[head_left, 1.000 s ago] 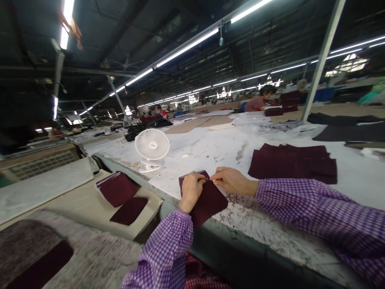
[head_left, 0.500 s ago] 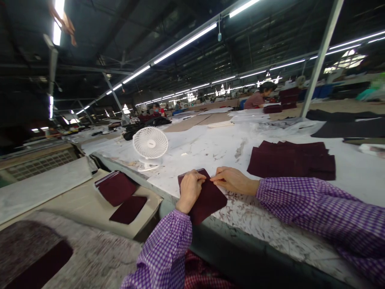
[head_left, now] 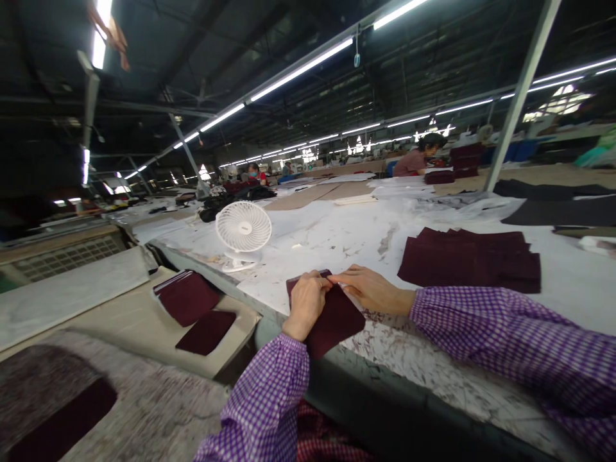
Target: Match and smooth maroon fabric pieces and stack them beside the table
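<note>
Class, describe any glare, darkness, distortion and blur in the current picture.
Head view: glaring white tube lights stand out against the dark roof; head view: the grey metal post at right leans, perhaps from wide-angle distortion; head view: the bare left hand reads clearly, but the dark maroon fabric piece shows little texture; head view: the mottled grey surface lower left looks smeared.

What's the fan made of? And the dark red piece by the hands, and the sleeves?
Fan: probably plastic, smooth and white, with thin curved ribs. Dark red piece: likely matt fabric, as it shows no shine; any weave is too small to see. Sleeves: seemingly soft cloth, wrinkled and gathered at the wrists.
</note>
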The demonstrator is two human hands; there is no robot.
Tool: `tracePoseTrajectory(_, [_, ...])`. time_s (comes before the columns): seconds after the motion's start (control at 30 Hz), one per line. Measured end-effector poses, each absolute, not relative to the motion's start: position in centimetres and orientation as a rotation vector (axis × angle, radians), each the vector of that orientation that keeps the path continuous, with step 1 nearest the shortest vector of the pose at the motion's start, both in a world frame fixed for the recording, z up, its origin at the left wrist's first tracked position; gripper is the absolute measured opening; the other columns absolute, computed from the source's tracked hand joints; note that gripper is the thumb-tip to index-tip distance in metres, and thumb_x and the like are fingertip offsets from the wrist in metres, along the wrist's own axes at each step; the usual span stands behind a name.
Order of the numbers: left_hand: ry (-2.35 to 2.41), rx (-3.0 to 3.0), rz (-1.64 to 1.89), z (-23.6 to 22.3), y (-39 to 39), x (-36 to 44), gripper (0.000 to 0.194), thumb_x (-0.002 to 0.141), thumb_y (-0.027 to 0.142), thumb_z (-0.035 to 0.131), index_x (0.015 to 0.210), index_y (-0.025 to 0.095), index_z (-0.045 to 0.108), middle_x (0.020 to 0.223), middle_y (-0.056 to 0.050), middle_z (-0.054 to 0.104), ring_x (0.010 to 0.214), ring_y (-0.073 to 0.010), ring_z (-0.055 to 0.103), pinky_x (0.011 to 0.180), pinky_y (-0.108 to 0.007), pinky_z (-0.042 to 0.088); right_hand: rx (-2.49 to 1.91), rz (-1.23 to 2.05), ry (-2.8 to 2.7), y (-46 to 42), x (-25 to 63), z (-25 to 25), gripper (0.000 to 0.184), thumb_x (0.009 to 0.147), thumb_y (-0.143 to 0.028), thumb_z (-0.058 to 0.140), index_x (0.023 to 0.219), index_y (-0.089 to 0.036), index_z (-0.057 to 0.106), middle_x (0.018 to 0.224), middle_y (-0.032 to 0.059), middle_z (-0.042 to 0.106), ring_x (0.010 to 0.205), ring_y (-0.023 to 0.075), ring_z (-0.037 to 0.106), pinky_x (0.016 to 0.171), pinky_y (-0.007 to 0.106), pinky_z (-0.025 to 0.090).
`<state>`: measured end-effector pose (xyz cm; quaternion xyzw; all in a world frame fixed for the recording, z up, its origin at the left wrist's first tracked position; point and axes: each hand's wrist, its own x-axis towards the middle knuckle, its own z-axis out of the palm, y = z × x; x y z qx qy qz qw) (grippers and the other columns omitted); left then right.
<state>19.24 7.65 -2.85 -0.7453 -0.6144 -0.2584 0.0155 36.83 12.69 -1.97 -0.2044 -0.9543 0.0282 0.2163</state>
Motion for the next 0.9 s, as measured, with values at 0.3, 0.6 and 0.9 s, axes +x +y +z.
tracePoseTrajectory(0.3, [-1.951, -2.291, -0.776, -2.5, 7.4, 19.5, 0.023, 0.087, 0.019, 0.051, 0.089, 0.024, 0.073, 0.092, -0.002, 0.066, 0.089, -0.0182, 0.058, 0.081, -0.027, 0.044, -0.561, -0.002, -2.64, 12.4, 36.5, -2.0, 0.028, 0.09, -0.017, 0.037, 0.105, -0.016, 0.06, 0.091, 0.0079, 0.065, 0.085, 0.0198, 0.053, 0.079, 0.033, 0.041])
tracePoseTrajectory(0.6, [-1.975, -2.357, -0.925, -2.4, 7.0, 17.2, 0.02, 0.079, 0.015, 0.061, 0.091, 0.024, 0.074, 0.092, -0.002, 0.069, 0.086, -0.0179, 0.061, 0.081, -0.029, 0.046, -0.584, -0.002, -2.711, 13.0, 36.9, -2.1, 0.031, 0.09, -0.015, 0.036, 0.108, -0.019, 0.061, 0.095, 0.006, 0.067, 0.085, 0.0189, 0.053, 0.079, 0.032, 0.04])
tracePoseTrajectory(0.9, [-1.822, -2.388, -1.119, -3.7, 5.0, 13.0, 0.016, 0.083, 0.019, 0.059, 0.089, 0.022, 0.074, 0.088, -0.002, 0.066, 0.086, -0.0173, 0.057, 0.078, -0.028, 0.046, -0.723, -0.089, -2.877, 12.7, 35.7, -0.5, 0.039, 0.088, -0.012, 0.036, 0.114, -0.021, 0.064, 0.095, 0.0075, 0.064, 0.088, 0.0192, 0.054, 0.079, 0.031, 0.038])
